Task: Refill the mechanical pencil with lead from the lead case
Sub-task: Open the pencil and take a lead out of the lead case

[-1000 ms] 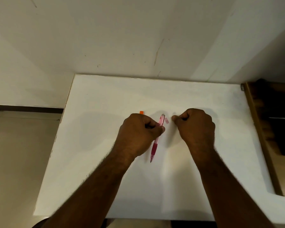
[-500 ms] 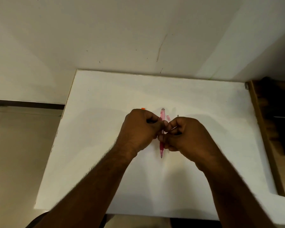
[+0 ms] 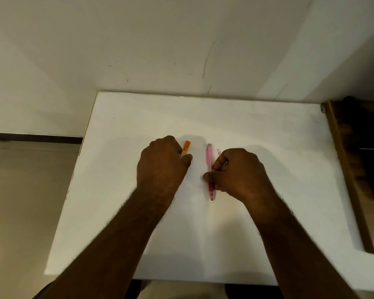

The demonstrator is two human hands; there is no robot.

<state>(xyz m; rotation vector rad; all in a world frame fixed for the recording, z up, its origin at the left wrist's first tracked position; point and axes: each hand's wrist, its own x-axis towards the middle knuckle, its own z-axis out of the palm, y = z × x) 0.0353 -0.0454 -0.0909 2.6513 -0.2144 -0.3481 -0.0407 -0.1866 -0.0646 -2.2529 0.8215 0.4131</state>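
Your right hand (image 3: pixel 238 173) pinches the pink pencil (image 3: pixel 209 162) on the counter (image 3: pixel 268 137), long axis running away from you, tip twd you. Left hand (image 3: pixel 162 165) is nearer the lead case (image 3: pixel 186 147), fingers closing on it, just left of the pencil.

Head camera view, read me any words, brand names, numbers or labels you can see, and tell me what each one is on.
None can be read.
Pencil: pink, no print shows, partly covered by the right hand.
Lead case: only its orange end shows past the left hand; no label visible.
Table: plain white, no text.
Wall: only scuffs and pen-like scratches, not letters.
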